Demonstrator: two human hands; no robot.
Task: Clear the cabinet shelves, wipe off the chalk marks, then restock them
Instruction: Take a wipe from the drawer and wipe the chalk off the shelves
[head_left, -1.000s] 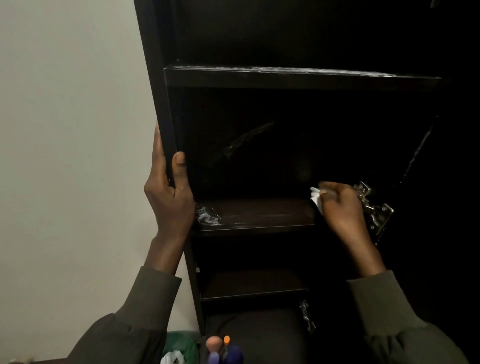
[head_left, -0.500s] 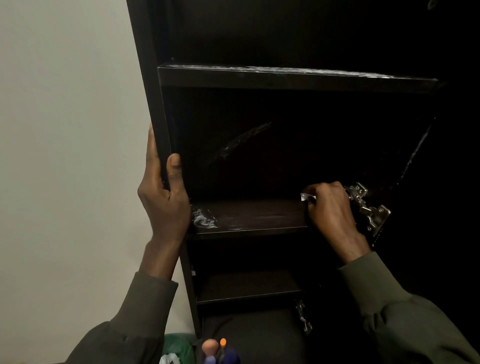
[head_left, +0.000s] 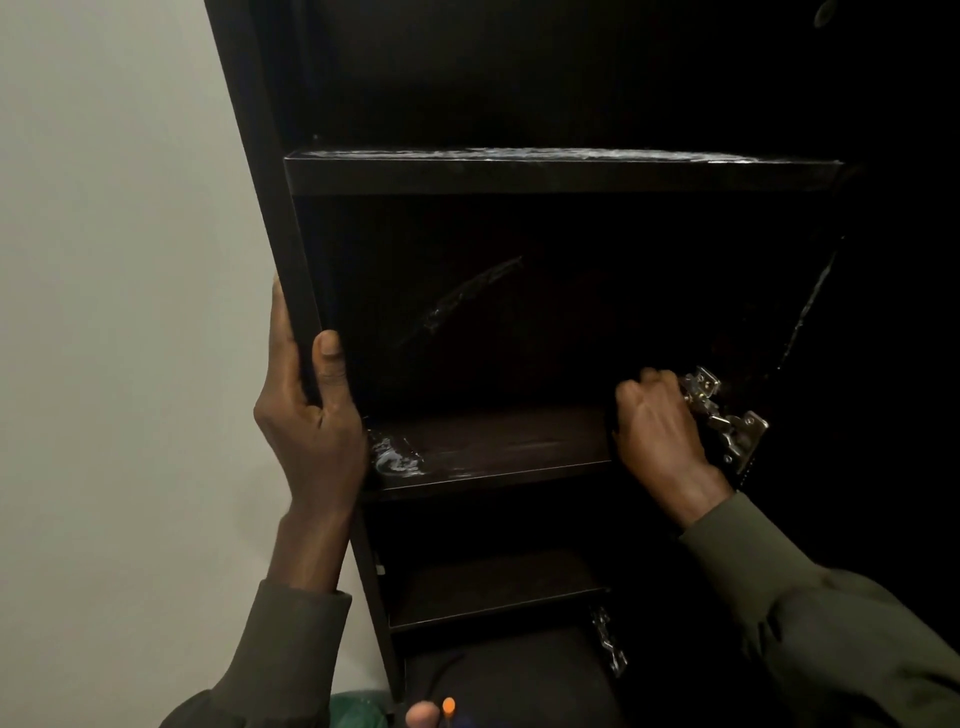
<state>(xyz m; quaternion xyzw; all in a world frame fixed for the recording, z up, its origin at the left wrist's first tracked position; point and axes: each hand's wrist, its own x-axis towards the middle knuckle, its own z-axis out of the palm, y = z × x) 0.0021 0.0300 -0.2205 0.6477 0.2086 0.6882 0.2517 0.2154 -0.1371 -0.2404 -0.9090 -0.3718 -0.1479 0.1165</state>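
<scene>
A dark cabinet (head_left: 270, 156) stands open with bare shelves. My left hand (head_left: 306, 415) grips its left side panel, thumb inside and fingers outside. White chalk marks (head_left: 395, 457) smear the left end of the middle shelf (head_left: 493, 462). More chalk lines the top of the upper shelf (head_left: 519, 154), and a faint streak (head_left: 467, 296) crosses the back panel. My right hand (head_left: 660, 431) rests fisted on the right end of the middle shelf. The white wipe it held a moment ago is hidden under the fingers.
A metal door hinge (head_left: 727, 415) sits right beside my right hand, and a second hinge (head_left: 608, 644) is lower down. A lower shelf (head_left: 493, 597) lies below. A pale wall (head_left: 104, 312) is on the left. Green (head_left: 358, 709) and orange (head_left: 448, 705) items lie at the bottom edge.
My right hand slid a little left and deeper along the middle shelf, and its fingers closed over the white wipe, hiding it. My left hand kept its grip on the side panel.
</scene>
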